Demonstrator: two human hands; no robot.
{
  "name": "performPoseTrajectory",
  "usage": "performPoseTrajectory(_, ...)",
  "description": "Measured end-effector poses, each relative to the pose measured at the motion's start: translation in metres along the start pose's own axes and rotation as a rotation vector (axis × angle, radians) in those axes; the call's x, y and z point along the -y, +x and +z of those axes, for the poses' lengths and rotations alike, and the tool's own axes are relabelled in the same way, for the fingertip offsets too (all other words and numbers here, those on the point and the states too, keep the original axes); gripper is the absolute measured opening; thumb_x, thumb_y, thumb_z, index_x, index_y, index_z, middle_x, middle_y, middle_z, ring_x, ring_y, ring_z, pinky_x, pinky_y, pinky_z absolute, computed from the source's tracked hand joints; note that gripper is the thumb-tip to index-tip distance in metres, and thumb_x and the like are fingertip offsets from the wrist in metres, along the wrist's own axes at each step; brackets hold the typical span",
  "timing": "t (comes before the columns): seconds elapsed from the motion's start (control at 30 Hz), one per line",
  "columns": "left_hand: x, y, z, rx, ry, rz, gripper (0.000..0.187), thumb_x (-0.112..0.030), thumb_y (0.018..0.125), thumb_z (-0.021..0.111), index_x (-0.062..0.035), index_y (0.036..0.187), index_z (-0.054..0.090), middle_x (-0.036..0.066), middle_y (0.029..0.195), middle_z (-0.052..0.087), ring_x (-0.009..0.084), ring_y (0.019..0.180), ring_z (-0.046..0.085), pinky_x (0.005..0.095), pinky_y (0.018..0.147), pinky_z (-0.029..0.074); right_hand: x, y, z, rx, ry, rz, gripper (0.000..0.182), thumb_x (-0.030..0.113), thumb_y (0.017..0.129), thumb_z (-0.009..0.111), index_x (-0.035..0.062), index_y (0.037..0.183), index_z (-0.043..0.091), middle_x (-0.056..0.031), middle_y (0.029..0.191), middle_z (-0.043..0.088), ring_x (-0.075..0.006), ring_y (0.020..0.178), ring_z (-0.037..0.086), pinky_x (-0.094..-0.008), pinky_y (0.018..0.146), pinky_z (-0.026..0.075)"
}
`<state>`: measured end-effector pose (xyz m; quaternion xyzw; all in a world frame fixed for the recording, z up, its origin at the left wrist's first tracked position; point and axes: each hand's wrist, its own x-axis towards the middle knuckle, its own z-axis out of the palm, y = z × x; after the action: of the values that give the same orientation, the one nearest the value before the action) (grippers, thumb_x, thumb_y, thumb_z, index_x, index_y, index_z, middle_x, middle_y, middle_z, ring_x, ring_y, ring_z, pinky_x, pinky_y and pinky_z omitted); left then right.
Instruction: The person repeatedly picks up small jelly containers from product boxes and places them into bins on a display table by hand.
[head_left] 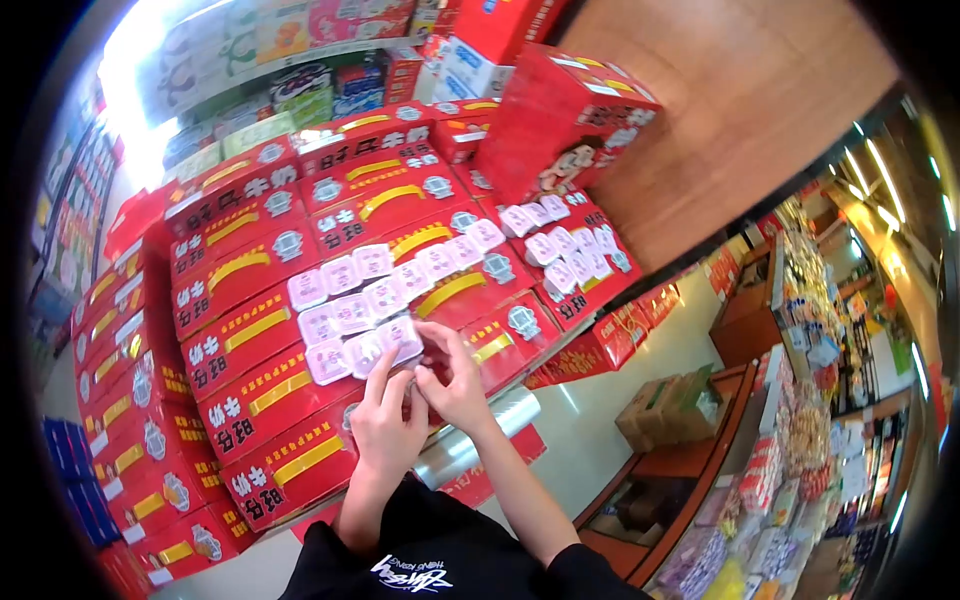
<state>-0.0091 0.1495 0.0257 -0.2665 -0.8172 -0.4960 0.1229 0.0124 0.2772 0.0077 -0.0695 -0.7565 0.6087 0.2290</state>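
Observation:
Small white cups with pink-purple printed lids point(352, 313) lie in joined rows on red milk cartons point(270, 345). My left hand point(388, 428) and my right hand point(455, 378) are close together at the near edge of these cups. Both have bent fingers drawn in around one small spot beside the nearest cup point(400, 341). What sits between the fingertips is hidden and too small to name. My right index finger reaches to that cup's right side; my left index finger lies by its lower left.
More cups point(565, 250) rest on cartons to the right, below an upright red box point(565, 125). A wooden panel point(740, 90) stands behind it. Stacked cartons point(150, 430) rise at the left. Goods shelves point(790, 450) and a cardboard box point(670, 410) are at the right.

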Motion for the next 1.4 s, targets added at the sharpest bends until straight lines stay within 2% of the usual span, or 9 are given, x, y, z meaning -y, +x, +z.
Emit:
performPoseTrajectory(0.23, 0.003, -0.006, 0.007, 0.039, -0.049, 0.089, 0.011, 0.001, 0.081, 0.063, 0.0009, 0.092, 0.066, 0.018, 0.108, 0.068, 0.0275, 0.074, 0.069, 0.0323, 0.063, 0.054, 0.011, -0.006, -0.007, 0.04, -0.148, -0.082, 0.065, 0.001, 0.077, 0.064, 0.0081, 0.139, 0.046, -0.0098, 0.111, 0.057, -0.0206, 0.103, 0.058, -0.0297, 0.086, 0.047)
performPoseTrajectory(0.33, 0.0, -0.003, 0.0, 0.021, -0.076, 0.059, 0.011, 0.002, 0.082, 0.061, 0.0018, 0.092, 0.066, 0.017, 0.097, 0.068, 0.0304, 0.081, 0.068, 0.0341, 0.068, 0.053, -0.001, -0.005, 0.001, 0.038, -0.498, -0.319, 0.057, 0.011, 0.076, 0.068, 0.01, 0.131, 0.054, -0.0111, 0.102, 0.056, -0.0294, 0.099, 0.057, -0.0381, 0.086, 0.048)
performPoseTrajectory(0.67, 0.018, -0.003, -0.001, -0.145, 0.057, 0.113, 0.01, 0.0, 0.083, 0.059, 0.0006, 0.093, 0.061, 0.018, 0.083, 0.061, 0.0336, 0.07, 0.062, 0.0414, 0.06, 0.049, -0.012, -0.015, 0.007, -0.086, -0.361, -0.358, 0.03, 0.013, 0.085, 0.063, 0.0025, 0.113, 0.062, -0.018, 0.1, 0.063, -0.0363, 0.093, 0.06, -0.0434, 0.082, 0.049)
performPoseTrajectory(0.8, 0.001, -0.004, 0.0, -0.138, 0.165, 0.101, 0.024, -0.004, 0.085, 0.06, 0.0006, 0.108, 0.058, 0.014, 0.087, 0.058, 0.0269, 0.068, 0.062, 0.0366, 0.059, 0.05, -0.01, -0.015, -0.005, -0.075, -0.153, -0.211, 0.028, 0.009, 0.087, 0.061, 0.004, 0.114, 0.063, -0.0163, 0.098, 0.066, -0.0319, 0.091, 0.064, -0.038, 0.078, 0.051)
performPoseTrajectory(0.87, 0.009, -0.005, 0.005, -0.071, 0.224, 0.113, 0.019, -0.004, 0.086, 0.058, 0.0014, 0.104, 0.058, 0.016, 0.089, 0.059, 0.0289, 0.072, 0.063, 0.0368, 0.059, 0.05, -0.011, -0.013, -0.015, 0.006, 0.119, -0.049, 0.027, 0.009, 0.09, 0.062, 0.0009, 0.115, 0.062, -0.0087, 0.092, 0.066, -0.0157, 0.086, 0.062, -0.03, 0.077, 0.049)
performPoseTrajectory(0.93, 0.014, -0.005, 0.011, -0.114, 0.442, 0.409, 0.015, -0.003, 0.087, 0.062, 0.0026, 0.1, 0.058, 0.015, 0.088, 0.063, 0.025, 0.074, 0.066, 0.0327, 0.061, 0.052, -0.009, -0.013, -0.02, -0.01, 0.274, -0.002, 0.028, 0.01, 0.091, 0.062, -0.0003, 0.117, 0.061, -0.0058, 0.093, 0.065, -0.0123, 0.087, 0.059, -0.0289, 0.079, 0.049)
performPoseTrajectory(1.0, 0.008, -0.011, 0.016, -0.012, 0.149, 0.175, 0.01, -0.005, 0.086, 0.061, 0.0043, 0.09, 0.058, 0.016, 0.076, 0.055, 0.0301, 0.065, 0.056, 0.038, 0.059, 0.045, -0.028, -0.01, -0.019, -0.034, 0.221, -0.007, 0.031, 0.011, 0.089, 0.063, -0.0006, 0.117, 0.06, -0.0057, 0.1, 0.067, -0.0115, 0.093, 0.06, -0.0282, 0.083, 0.048)
performPoseTrajectory(1.2, -0.047, -0.028, 0.016, 0.011, 0.045, 0.169, 0.014, -0.012, 0.088, 0.067, 0.0014, 0.085, 0.064, 0.014, 0.077, 0.064, 0.025, 0.066, 0.059, 0.0338, 0.066, 0.05, -0.018, -0.053, -0.032, -0.172, 0.435, -0.025, 0.031, 0.015, 0.096, 0.059, 0.0015, 0.123, 0.062, -0.0047, 0.112, 0.066, -0.0106, 0.104, 0.057, -0.0273, 0.092, 0.045)
performPoseTrajectory(1.4, -0.099, -0.105, 0.073, 0.746, -0.473, 0.166, 0.013, -0.01, 0.088, 0.068, 0.0013, 0.085, 0.062, 0.009, 0.075, 0.061, 0.0185, 0.065, 0.057, 0.0308, 0.065, 0.048, 0.003, -0.236, -0.126, -0.475, 0.706, 0.181, 0.04, 0.019, 0.095, 0.062, 0.003, 0.131, 0.055, -0.0058, 0.119, 0.062, -0.0126, 0.109, 0.056, -0.0287, 0.095, 0.045)
